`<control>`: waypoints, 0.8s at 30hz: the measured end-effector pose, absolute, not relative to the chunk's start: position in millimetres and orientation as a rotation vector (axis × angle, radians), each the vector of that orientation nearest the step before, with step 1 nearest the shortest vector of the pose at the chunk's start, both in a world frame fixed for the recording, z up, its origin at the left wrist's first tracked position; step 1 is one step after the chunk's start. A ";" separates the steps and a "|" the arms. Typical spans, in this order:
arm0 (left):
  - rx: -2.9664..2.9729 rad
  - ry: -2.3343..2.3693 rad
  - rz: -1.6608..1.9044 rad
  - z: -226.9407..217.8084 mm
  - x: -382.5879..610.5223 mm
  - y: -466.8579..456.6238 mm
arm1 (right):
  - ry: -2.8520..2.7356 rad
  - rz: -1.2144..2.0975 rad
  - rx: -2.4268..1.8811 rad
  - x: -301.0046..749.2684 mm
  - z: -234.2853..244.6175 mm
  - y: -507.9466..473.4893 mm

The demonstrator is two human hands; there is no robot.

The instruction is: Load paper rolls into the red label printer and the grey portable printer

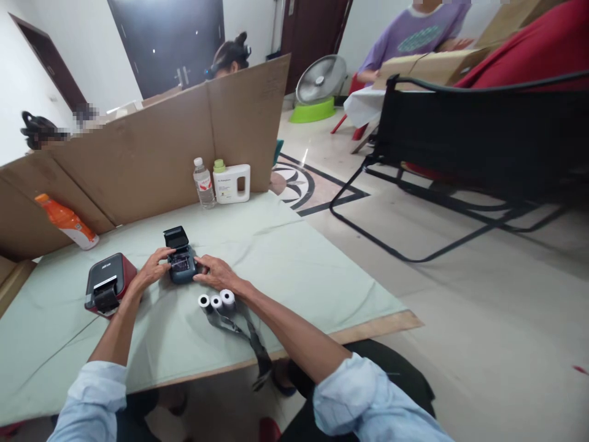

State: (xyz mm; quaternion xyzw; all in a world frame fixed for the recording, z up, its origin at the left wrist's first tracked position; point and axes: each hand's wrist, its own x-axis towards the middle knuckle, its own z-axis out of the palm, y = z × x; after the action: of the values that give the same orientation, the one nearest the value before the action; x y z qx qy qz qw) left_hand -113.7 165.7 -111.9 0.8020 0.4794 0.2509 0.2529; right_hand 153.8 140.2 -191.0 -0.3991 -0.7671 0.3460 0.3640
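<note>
A small dark printer (183, 273) rests on the cloth-covered table with its lid (175, 236) raised and its inside showing. My left hand (154, 268) grips its left side, fingers bent at the rim near the hinge. From the right, my right hand (216, 272) holds the opposite side between thumb and fingers. Just in front of the printer stand three paper rolls (216, 301), with a loose dark strip (260, 353) trailing over the table's front edge. A larger black and red printer (108, 279) sits left of my left forearm.
A cardboard partition (151, 147) borders the table's far side. Before it stand a clear water bottle (204, 184), a white jug (233, 184) and a leaning orange bottle (69, 222). Other people are beyond it. A black folding chair (460, 135) and a fan (321, 80) are on the right.
</note>
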 end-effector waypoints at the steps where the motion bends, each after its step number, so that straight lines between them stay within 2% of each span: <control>1: 2.201 1.311 0.690 -112.2 -110.4 167.2 | -1.977 0.891 -1.018 153.8 -191.0 140.3; 8: 2.126 1.523 0.898 -108.6 -81.4 177.5 | -1.906 0.956 -0.896 156.3 -192.0 143.8; 16: 2.064 1.595 0.988 -78.6 -78.0 178.1 | -1.717 1.080 -0.874 167.2 -179.4 147.4; 21: 1.964 1.473 1.033 -57.4 -57.3 170.9 | -1.529 1.204 -0.853 176.5 -154.4 144.3; 24: 1.928 1.342 0.913 -51.3 -33.2 162.0 | -1.454 1.280 -0.782 185.0 -136.8 139.6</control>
State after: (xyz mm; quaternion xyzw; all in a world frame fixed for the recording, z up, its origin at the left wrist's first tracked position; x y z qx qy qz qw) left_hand -33.2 162.0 -51.3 0.7282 0.5070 0.3450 0.3058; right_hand 185.0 139.6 -136.8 -0.3238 -0.6018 0.5297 0.5024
